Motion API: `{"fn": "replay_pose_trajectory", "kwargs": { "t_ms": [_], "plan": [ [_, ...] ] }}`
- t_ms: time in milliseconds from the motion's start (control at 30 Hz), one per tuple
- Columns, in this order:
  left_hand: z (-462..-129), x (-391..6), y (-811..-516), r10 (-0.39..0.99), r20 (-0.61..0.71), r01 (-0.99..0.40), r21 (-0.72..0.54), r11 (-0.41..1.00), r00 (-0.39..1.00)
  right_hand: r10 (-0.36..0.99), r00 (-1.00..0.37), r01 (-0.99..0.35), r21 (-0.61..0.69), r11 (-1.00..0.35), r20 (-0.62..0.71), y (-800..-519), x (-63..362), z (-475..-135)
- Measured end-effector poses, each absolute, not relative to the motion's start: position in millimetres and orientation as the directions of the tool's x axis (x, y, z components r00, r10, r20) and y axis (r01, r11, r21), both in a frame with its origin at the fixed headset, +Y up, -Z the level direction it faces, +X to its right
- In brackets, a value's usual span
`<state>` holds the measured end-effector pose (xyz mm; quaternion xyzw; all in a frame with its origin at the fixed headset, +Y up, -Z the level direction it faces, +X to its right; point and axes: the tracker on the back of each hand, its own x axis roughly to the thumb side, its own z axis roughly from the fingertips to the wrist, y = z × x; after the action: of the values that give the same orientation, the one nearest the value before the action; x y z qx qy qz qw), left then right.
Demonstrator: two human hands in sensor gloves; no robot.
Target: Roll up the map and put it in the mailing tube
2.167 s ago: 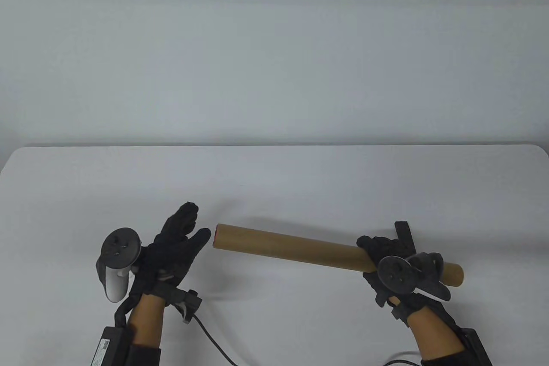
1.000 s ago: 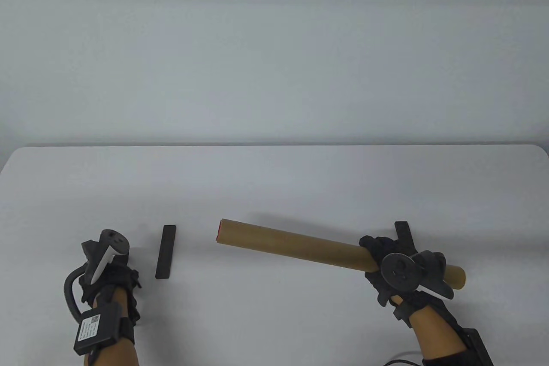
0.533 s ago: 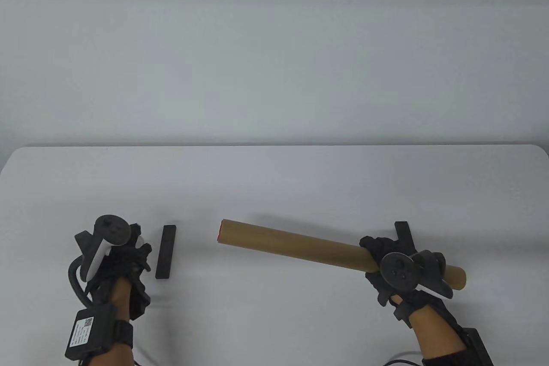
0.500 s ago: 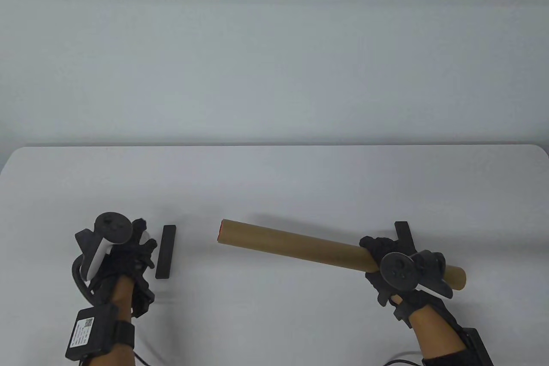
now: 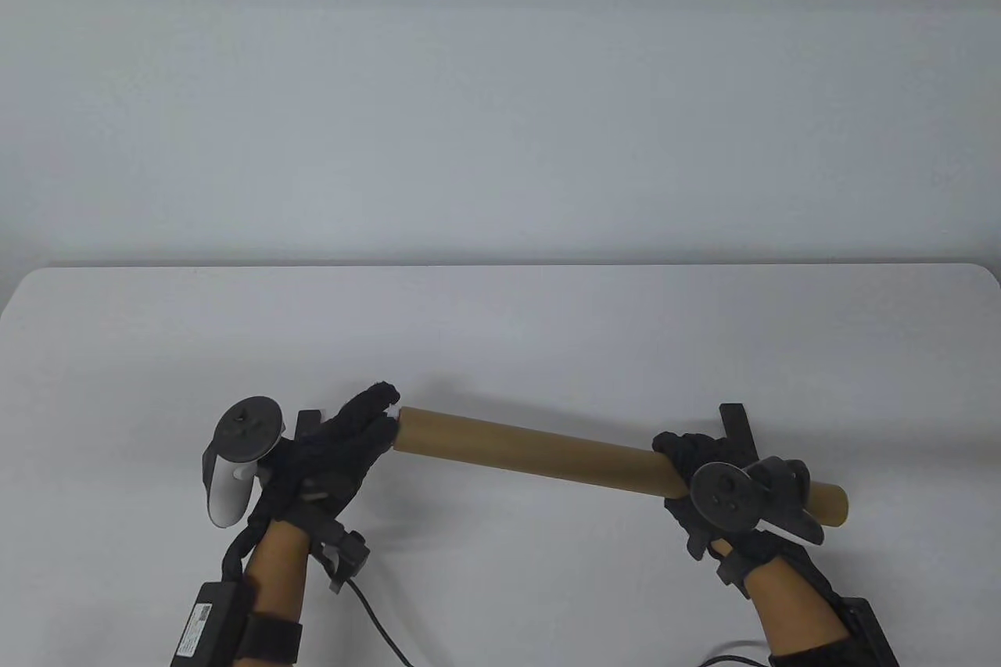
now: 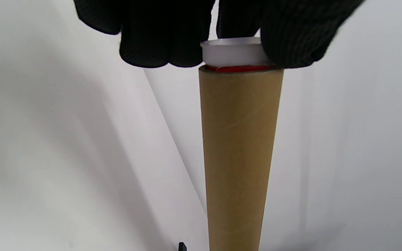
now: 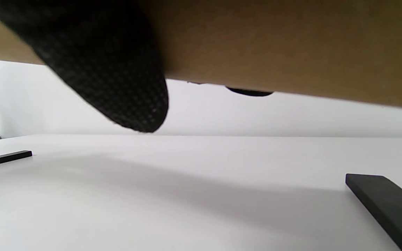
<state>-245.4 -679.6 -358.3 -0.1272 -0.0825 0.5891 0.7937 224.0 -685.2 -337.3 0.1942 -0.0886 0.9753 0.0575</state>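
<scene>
A white bench (image 5: pixel 500 323) stood before a grey wall. Table view: the right hand (image 5: pixel 704 479) gripped the tube (image 5: pixel 532 450) near its right end, held off the bench; the left hand (image 5: pixel 328 456) met its left end. Left wrist view: fingers (image 6: pixel 291 38) pinched a white cap (image 6: pixel 234 52) at the tube's red-rimmed mouth. Right wrist view: black bars (image 7: pixel 389 205) lay below.

Both hands wear black knit gloves with a fine dotted weave. The left hand (image 5: pixel 328 452) carries a tracker (image 5: pixel 238 456) — dark grey round head, white handle — beside its knuckles. A black box with a white label (image 5: pixel 207 624) is strapped to the bare forearm below that tracker, and a black cable trails off. The right hand (image 5: pixel 704 475) bears an all-dark tracker (image 5: pixel 743 499) above a bare forearm.
</scene>
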Motion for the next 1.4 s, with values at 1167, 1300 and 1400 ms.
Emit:
{"fn": "replay_pose_trajectory", "kwargs": {
  "t_ms": [1167,1300,1400],
  "plan": [
    [-354,-203,-678,0.978,0.090,-0.922,-0.327,0.208,0.189,0.088,-0.935,-0.173,-0.227,-0.958,0.343,-680,226,-335],
    [-353,-210,-677,0.977,0.109,-0.932,-0.298,0.206,0.181,0.118,-0.935,-0.207,-0.243,-0.948,0.334,-674,231,-334],
    [-352,-213,-680,0.973,0.130,-0.930,-0.296,0.220,0.189,0.173,-0.936,-0.252,-0.242,-0.937,0.308,-667,237,-335]
  ]
}}
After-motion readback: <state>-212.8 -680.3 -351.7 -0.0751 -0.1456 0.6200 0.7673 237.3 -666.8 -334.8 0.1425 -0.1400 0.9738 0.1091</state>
